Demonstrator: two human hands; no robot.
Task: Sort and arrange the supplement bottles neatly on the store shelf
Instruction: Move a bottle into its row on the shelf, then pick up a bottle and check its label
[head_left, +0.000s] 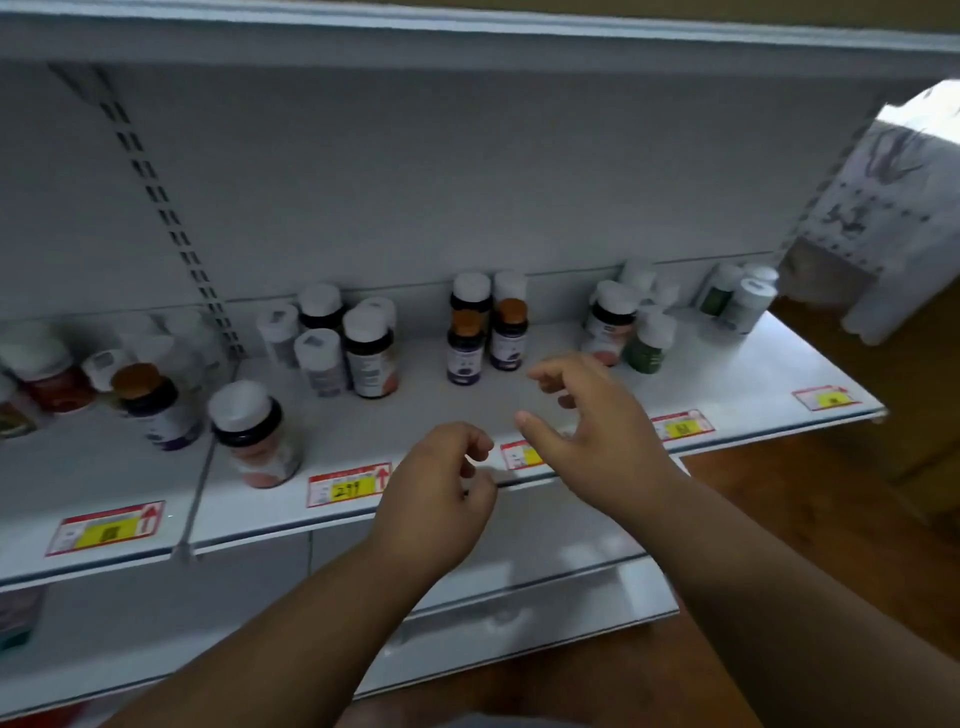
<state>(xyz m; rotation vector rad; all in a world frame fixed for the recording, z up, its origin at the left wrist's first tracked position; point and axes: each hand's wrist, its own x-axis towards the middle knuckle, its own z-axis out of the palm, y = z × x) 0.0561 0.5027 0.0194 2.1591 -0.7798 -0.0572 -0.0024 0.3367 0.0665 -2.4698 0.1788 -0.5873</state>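
Supplement bottles stand in loose groups on the white shelf (519, 395). A dark bottle with a white cap and pink label (257, 434) stands alone near the front left. Behind it is a cluster of white-capped bottles (343, 343). Two purple-labelled bottles with brown caps (485, 345) stand in the middle, white-capped ones behind them. Further right stand a pink-labelled bottle (608, 325) and a green one (649, 343). My left hand (441, 488) hovers over the shelf's front edge, fingers loosely curled, holding nothing. My right hand (587, 421) hovers above the shelf with fingers spread and bent, empty.
More bottles crowd the shelf's left section, among them a brown-capped one (153, 402). Several white and green bottles (737, 299) stand at the far right end. Price tags (345, 486) line the front edge. Another shelf (467, 31) overhangs above, and a lower shelf (519, 587) juts out below.
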